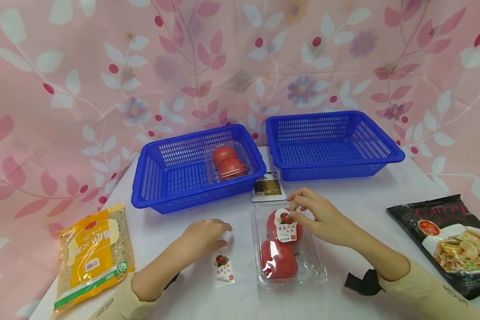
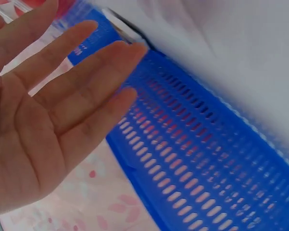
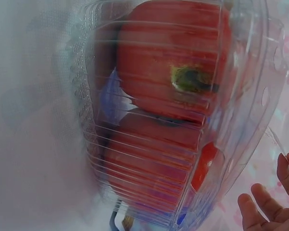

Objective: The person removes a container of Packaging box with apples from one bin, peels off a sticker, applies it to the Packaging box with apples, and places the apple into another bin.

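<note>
Currently, hands: apart from each other, both seen over the lower middle of the frame.
Left hand (image 1: 206, 237): fingers extended, nothing held; placed just beside the loose label (image 1: 224, 269), which is laid flat below the fingertips.
Right hand (image 1: 319, 218): reached in from the lower right; the top edge of the printed label (image 1: 286, 226) is pinched between thumb and fingertip, over the upper fruit.
Clear box (image 1: 314, 269): set on the desk (image 1: 192, 295) at lower centre, between the hands; two red fruits (image 1: 279, 260) are enclosed, one above the other in the frame.
Flat packet (image 1: 268, 187): laid just above the clear box, partly covered by the left basket's edge.
Left basket (image 1: 184, 202): blue and perforated, seen left of centre; a second clear box (image 1: 211, 165) with two more red fruits is held in its right part.
Right basket (image 1: 332, 171): also blue, placed at right of centre.
Yellow bag (image 1: 92, 255): laid at the lower left.
Black noodle bag (image 1: 448, 240): laid at the lower right.
Backdrop (image 1: 232, 84): pink flowered cloth, hung across the upper frame.
</note>
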`<control>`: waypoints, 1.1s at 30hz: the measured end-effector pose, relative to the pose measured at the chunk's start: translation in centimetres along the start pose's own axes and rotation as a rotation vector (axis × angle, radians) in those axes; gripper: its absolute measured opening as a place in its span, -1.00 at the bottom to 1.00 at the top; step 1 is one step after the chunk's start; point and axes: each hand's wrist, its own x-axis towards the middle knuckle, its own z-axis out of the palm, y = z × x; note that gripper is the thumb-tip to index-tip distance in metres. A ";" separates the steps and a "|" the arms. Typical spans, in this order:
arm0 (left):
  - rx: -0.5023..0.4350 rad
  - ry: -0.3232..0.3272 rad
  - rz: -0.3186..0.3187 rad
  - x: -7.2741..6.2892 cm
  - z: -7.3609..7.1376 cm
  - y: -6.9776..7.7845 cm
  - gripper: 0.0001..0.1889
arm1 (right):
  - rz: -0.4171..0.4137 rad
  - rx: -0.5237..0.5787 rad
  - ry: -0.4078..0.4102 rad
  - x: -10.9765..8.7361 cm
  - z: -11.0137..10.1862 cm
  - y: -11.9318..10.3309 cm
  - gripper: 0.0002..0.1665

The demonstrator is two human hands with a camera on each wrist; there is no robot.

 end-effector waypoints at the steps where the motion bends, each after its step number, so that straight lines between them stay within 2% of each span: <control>1: 0.018 0.028 0.009 0.0 -0.1 0.3 -0.71 | 0.001 0.006 -0.005 0.0 0.0 0.0 -0.81; 6: 0.101 0.181 0.090 -0.2 -0.5 1.6 -0.75 | 0.013 0.022 -0.027 0.1 0.1 0.0 -0.81; 10: 0.131 0.301 0.175 -0.4 -0.6 2.6 -0.80 | 0.025 0.025 -0.038 0.2 -0.1 -0.1 -0.82; 12: 0.140 0.383 0.224 -0.4 -0.7 3.1 -0.82 | 0.027 0.018 -0.038 0.2 -0.1 -0.2 -0.82; 15: 0.127 0.517 0.331 0.0 -0.8 3.7 -0.84 | 0.030 0.013 -0.038 0.3 -0.2 -0.2 -0.83; 18: 0.105 0.634 0.479 0.8 -0.7 4.2 -0.84 | 0.034 0.013 -0.047 0.4 -0.2 -0.2 -0.84; 22: 0.161 0.725 0.665 1.9 -0.2 4.8 -0.85 | 0.030 0.027 -0.060 0.3 -0.2 -0.1 -0.83; 25: 0.250 0.781 0.755 2.7 0.2 5.3 -0.83 | 0.028 0.036 -0.059 0.3 -0.1 0.0 -0.83; 30: 0.372 0.854 0.804 3.6 0.3 6.1 -0.70 | 0.033 0.024 -0.064 0.2 -0.1 0.0 -0.83; 33: 0.395 0.865 0.810 3.7 0.0 6.5 -0.69 | 0.035 0.023 -0.074 0.2 0.0 0.1 -0.82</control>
